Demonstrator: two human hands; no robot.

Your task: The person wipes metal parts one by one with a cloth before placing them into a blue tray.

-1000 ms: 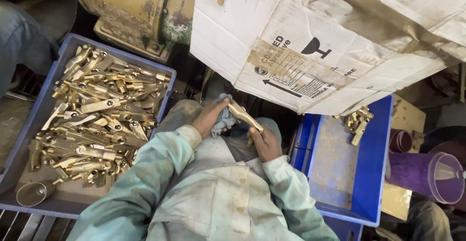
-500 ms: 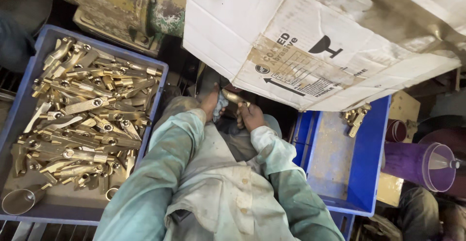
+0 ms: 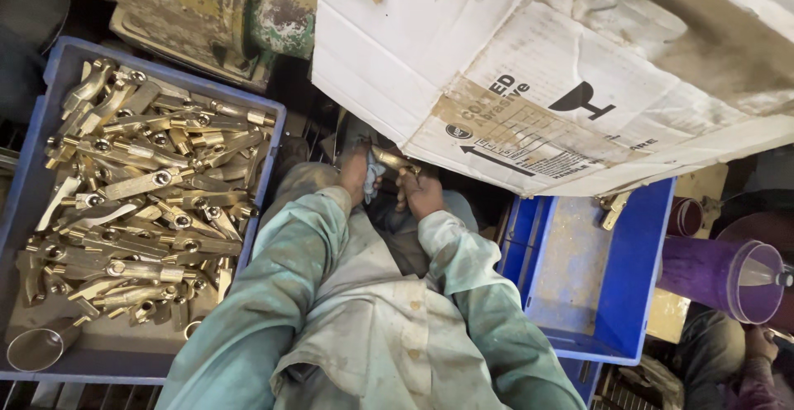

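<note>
1. Just above the middle of the frame, the person's left hand (image 3: 357,172) and right hand (image 3: 422,193) meet close together over the lap, both closed around one brass tap fitting (image 3: 390,159).
2. The left hand grips the fitting's left end together with a pale blue cloth (image 3: 372,188) that hangs down between the two wrists; the right hand's fingers are curled tight on the fitting's right end, just under the edge of the cardboard.
3. Both forearms wear pale green sleeves (image 3: 285,269) – dusty and stained – and they run up from the bottom of the frame to the hands.
4. A large flattened cardboard box (image 3: 529,71), white with brown tape and black print, fills the upper right of the frame and overhangs the hands.
5. At the left of the frame stands a blue plastic crate (image 3: 273,129) heaped with brass tap fittings (image 3: 141,187), well apart from the hands; a round metal cup (image 3: 33,350) lies in its lower left corner.
6. At the lower right sits a second blue crate (image 3: 633,286), nearly bare, with one or two brass pieces (image 3: 614,207) at its upper edge under the cardboard.
7. At the far right edge – a purple funnel (image 3: 748,282); beside it, another person's hand (image 3: 758,344), partly cut off.
8. At the upper left, a grimy yellowish machine housing (image 3: 198,5).
</note>
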